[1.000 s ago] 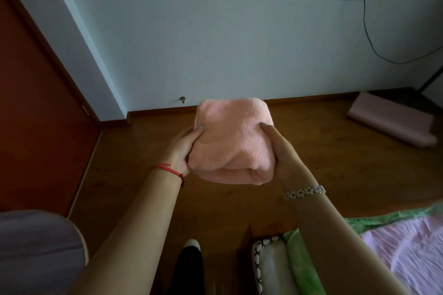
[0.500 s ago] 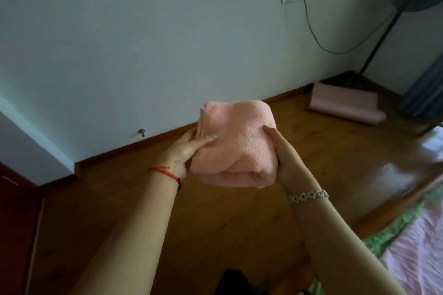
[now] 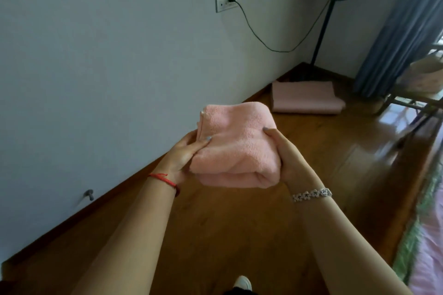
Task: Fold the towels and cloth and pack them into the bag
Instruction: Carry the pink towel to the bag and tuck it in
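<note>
A folded peach-pink towel [image 3: 236, 143] is held up in the air in front of me, above the wooden floor. My left hand [image 3: 184, 155] grips its left side, thumb on top and fingers underneath. My right hand [image 3: 285, 153] grips its right side the same way. The bag is not in sight.
A folded pink cloth [image 3: 306, 99] lies on the floor by the wall. A standing fan [image 3: 323, 21] with its cord plugged into a wall socket [image 3: 226, 2] stands in the corner. Blue curtain [image 3: 398, 31] at right, and a bed edge [image 3: 422, 235] with pink and green sheets at lower right.
The view has swung to the right: the fan, curtain and corner came into sight. The towel stays gripped between both hands in the same way.
</note>
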